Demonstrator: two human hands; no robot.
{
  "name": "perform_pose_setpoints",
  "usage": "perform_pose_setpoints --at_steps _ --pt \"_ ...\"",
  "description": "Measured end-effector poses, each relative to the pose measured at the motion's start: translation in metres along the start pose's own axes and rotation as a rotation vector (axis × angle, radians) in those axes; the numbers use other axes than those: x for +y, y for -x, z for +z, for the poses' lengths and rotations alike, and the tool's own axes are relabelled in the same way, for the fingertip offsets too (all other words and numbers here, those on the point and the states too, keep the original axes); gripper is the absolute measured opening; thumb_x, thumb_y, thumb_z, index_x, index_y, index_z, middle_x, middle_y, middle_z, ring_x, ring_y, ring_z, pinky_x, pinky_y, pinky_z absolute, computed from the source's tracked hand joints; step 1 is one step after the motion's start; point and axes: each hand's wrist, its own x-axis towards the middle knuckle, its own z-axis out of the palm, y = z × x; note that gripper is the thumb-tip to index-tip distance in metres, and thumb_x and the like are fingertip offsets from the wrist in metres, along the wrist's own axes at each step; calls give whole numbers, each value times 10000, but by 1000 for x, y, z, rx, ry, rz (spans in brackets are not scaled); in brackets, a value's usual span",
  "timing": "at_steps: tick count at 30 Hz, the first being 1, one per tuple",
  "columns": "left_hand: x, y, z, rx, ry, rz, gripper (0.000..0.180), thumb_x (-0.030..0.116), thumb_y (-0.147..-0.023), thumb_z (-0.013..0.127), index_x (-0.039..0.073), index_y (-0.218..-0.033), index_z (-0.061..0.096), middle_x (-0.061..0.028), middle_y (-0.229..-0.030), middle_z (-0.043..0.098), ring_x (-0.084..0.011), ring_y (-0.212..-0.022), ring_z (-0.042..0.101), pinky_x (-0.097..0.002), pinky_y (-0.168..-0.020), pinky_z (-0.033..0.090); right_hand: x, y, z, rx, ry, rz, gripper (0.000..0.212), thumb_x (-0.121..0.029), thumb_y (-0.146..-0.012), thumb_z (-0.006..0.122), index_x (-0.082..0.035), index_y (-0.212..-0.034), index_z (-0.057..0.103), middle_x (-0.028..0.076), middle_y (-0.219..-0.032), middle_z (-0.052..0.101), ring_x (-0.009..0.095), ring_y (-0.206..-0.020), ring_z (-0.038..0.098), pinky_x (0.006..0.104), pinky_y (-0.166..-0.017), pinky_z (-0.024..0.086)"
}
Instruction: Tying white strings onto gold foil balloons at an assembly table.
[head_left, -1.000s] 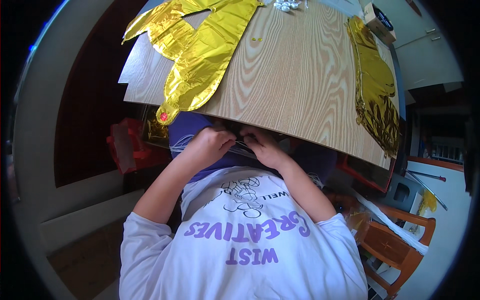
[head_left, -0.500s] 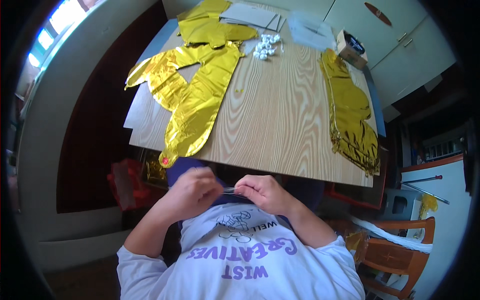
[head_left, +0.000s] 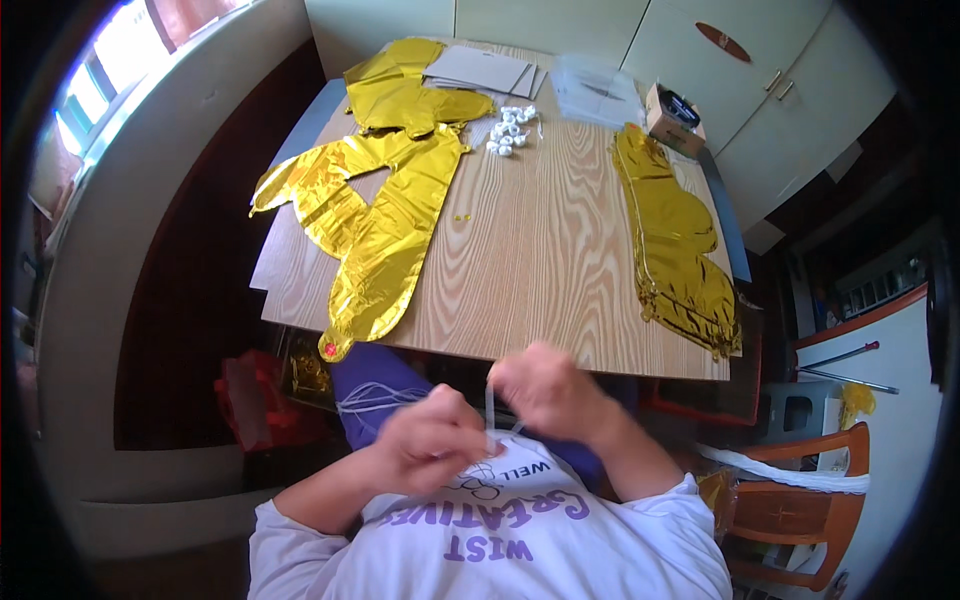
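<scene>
A thin whitish string (head_left: 490, 410) stretches nearly upright

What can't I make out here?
Head view:
- Finger details, bare left hand and right hand: motion blur.
- Thin pale string, gripped parts: covered by the hands.
- White printed T-shirt: cut off by lower edge.
- Black contents of brown cardboard box: too small.

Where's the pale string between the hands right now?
Head view, just below centre: the pale string runs down from the right hand toward the left hand, by the white shirt.
</scene>
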Motion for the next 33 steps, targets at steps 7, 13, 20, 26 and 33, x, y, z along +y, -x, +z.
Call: perform_pose_setpoints --at_steps 7,13,20,26,33 --pt "-24 -8 -8 131 -714 22 326 12 -659 728 159 -950 708 35 -840 604 -191 -735 538 -348 -744 357 -49 -18 -38 45 15 -241 121 -79 -748 668 -96 -769 550 20 -639 486 205 -560 511 354 -578 395" --pt "14 -9 -16 151 -118 14 149 12 -771 697 64 -909 720 -17 -725 585 -151 -652 523 -340 -655 363 -7 -5 8 51 -187 -20 79 -43 -795 641 -84 -796 573 59 -671 516 260 -564 487 367 -565 396" --pt "24 -28 -39 -119 -777 -10 151 59 -709 749 101 -838 681 0 -787 575 -189 -703 544 -348 -719 367 -10 -9 -32 262 -66 161 70 -145 -901 603 -100 -848 591 63 -715 589 280 -635 553 355 -628 422" --pt "25 -38 -28 -168 151 -50 112 3 -798 685 59 -895 694 -14 -834 630 -187 -776 608 -331 -778 415 -3 -25 5 171 -306 173 107 -158 -926 583 -92 -842 571 78 -741 582 288 -645 551 362 -639 414" --pt "-21 0 -17 8 -675 80 296 54 -654 713 139 -938 717 1 -812 581 -200 -776 539 -398 -781 349 -31 -21 -25 109 -234 -61 101 -137 -850 642 -86 -803 568 67 -703 549 273 -649 564 395 -602 430"
